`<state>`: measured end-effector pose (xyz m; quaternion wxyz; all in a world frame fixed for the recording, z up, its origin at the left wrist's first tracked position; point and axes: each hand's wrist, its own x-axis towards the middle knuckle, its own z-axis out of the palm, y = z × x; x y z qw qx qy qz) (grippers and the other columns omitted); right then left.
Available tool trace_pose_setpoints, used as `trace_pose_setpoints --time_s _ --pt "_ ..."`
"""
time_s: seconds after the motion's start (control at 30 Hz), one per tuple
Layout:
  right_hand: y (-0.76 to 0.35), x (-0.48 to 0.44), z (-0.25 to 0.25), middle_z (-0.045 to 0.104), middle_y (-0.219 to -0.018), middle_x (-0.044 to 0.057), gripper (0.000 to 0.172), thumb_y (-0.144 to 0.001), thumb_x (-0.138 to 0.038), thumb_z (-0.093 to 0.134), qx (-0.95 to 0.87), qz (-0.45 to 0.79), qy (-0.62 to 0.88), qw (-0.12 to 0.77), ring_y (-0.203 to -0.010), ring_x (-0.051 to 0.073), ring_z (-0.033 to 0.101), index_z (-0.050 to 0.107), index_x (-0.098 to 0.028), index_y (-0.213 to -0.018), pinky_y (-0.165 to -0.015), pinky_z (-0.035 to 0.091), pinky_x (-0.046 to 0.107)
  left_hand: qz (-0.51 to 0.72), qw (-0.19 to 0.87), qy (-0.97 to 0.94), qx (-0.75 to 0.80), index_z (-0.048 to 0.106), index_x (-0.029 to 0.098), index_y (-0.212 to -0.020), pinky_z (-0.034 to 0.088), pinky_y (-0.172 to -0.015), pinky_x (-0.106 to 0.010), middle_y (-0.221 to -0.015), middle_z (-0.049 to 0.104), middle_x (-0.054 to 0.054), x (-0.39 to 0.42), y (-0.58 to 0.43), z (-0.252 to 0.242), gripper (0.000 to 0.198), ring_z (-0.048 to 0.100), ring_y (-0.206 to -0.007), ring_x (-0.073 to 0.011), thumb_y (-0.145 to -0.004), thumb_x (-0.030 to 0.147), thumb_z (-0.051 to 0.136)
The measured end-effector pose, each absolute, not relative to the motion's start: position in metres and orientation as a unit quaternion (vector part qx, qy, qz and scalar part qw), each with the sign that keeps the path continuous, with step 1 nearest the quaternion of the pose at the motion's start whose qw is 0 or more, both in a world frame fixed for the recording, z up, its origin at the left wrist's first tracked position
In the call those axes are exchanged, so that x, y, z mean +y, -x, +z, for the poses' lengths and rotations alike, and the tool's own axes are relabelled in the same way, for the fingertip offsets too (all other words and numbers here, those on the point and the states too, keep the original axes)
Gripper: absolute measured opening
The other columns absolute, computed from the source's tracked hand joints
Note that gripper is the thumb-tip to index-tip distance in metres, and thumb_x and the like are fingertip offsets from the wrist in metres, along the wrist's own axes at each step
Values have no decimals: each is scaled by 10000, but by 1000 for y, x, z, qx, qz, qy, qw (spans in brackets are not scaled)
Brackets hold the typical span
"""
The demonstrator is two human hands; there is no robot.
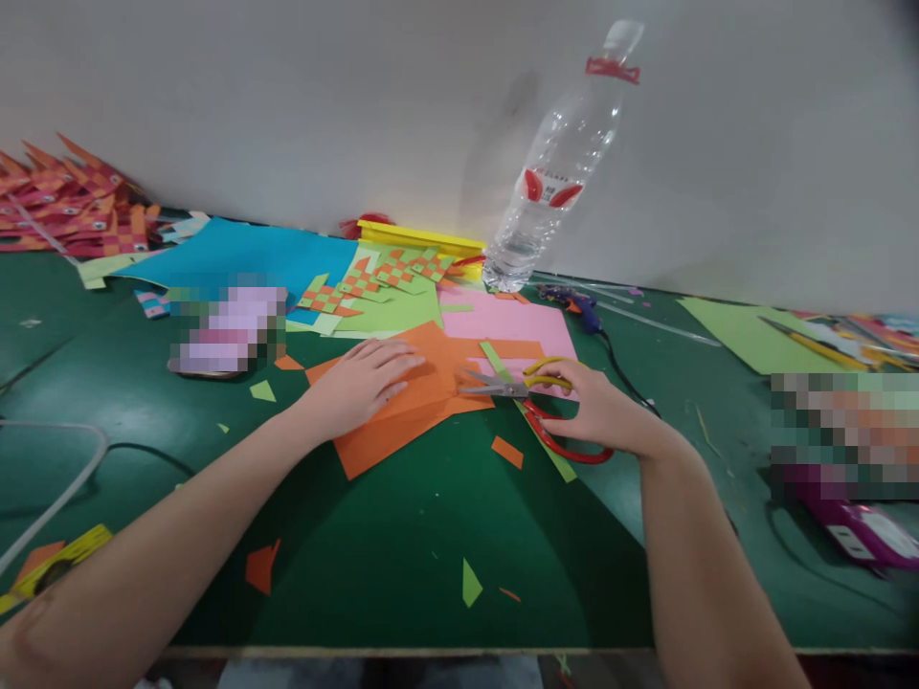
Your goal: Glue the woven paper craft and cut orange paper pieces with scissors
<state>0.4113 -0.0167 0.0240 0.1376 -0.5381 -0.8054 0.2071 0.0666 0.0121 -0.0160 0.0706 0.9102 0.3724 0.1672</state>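
My left hand lies flat on a sheet of orange paper, its fingers stretched out. In my right hand is a pair of scissors with one yellow and one red handle loop. The scissor blades are apart and point left, at the right part of the orange paper. Under the scissors runs a light green paper strip. Behind them a pink sheet lies on the green table. Small woven paper fish in orange and green rest on a light green sheet beyond my left hand.
A clear plastic bottle leans at the wall, near a blue glue gun with a black cord. A phone lies left, a purple device right. Red-orange woven fish pile up far left. Paper scraps litter the table.
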Motion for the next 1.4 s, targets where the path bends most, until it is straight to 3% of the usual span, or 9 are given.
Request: trace_pose_setpoints --time_s 0.17,0.57,0.83,1.0,1.4 --pt "-406 -15 20 564 -1244 79 465 -699 -293 688 -805 270 503 162 -1161 248 575 544 -254 -1140 -1004 498 455 116 72 -926 351 434 226 -1382 241 -1150 -416 -1447 460 -55 16 -67 -27 416 367 -1359 -200 -1012 272 249" --pt "-392 -13 16 567 -1290 72 494 -659 -242 699 -822 246 493 143 -1183 276 539 592 -253 -1141 -969 476 461 95 73 -937 329 485 259 -1362 229 -1150 -473 -1479 418 -63 17 -67 -29 440 313 -1395 -228 -977 132 314" --pt "-381 -11 10 588 -1275 71 439 -713 -282 680 -859 189 456 136 -1246 294 495 587 -269 -1142 -1053 376 517 95 81 -936 328 504 273 -1348 255 -1141 -460 -1487 409 -61 19 -66 -31 482 326 -1392 -217 -940 84 331" --pt "-379 -11 9 571 -1311 69 459 -744 -352 674 -860 176 462 128 -1258 312 492 572 -292 -1187 -1057 348 547 88 78 -938 327 507 296 -1345 250 -1137 -475 -1504 381 -52 22 -65 -35 515 325 -1393 -225 -915 62 346" --pt "-386 -10 10 572 -1330 52 425 -777 -325 639 -863 177 457 122 -1269 300 492 573 -310 -1196 -1065 338 540 104 87 -934 332 519 301 -1343 232 -1145 -460 -1493 397 -43 21 -64 -37 500 339 -1384 -226 -939 90 312"
